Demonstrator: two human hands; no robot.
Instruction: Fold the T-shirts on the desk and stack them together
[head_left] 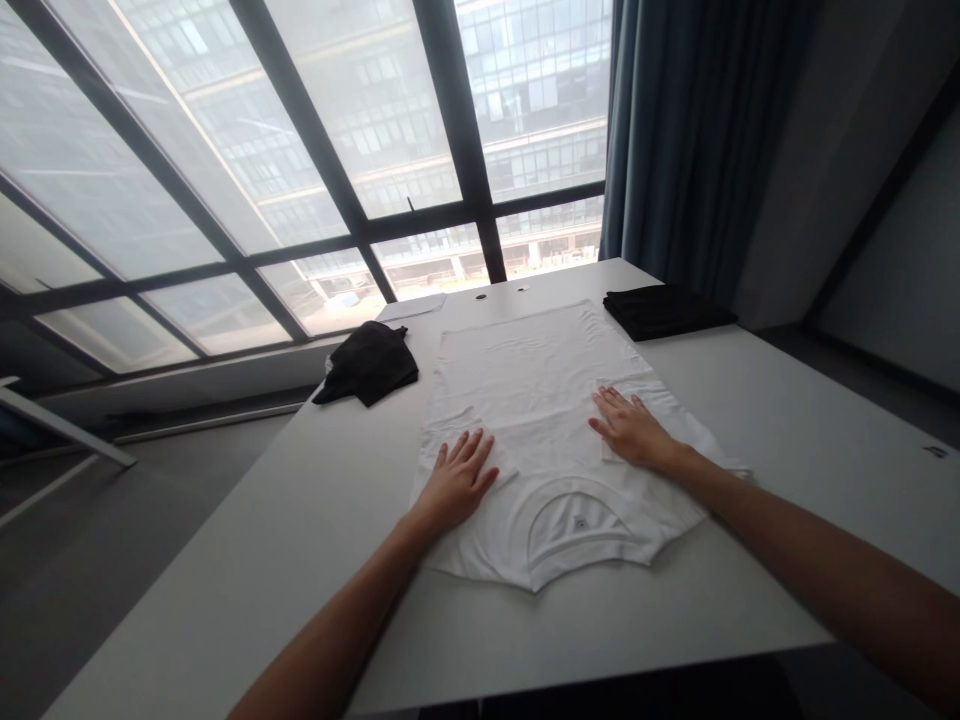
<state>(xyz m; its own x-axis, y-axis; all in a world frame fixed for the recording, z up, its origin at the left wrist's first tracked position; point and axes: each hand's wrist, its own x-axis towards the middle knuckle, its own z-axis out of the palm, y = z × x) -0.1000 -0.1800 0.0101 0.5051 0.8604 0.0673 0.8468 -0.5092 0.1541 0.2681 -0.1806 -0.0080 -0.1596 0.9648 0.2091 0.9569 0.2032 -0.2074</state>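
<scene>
A white T-shirt (540, 400) lies spread flat on the white table (787, 420), its collar toward me and both sleeves folded inward. My left hand (457, 480) rests flat on the shirt's left shoulder area with fingers stretched out. My right hand (630, 425) lies flat on the right folded sleeve, fingers extended. Neither hand holds anything.
A crumpled black garment (367, 365) sits at the table's far left corner. A neatly folded black garment (664, 310) lies at the far right. A sheet of paper (412, 307) lies near the far edge. Large windows and a blue curtain (667, 140) stand behind the table.
</scene>
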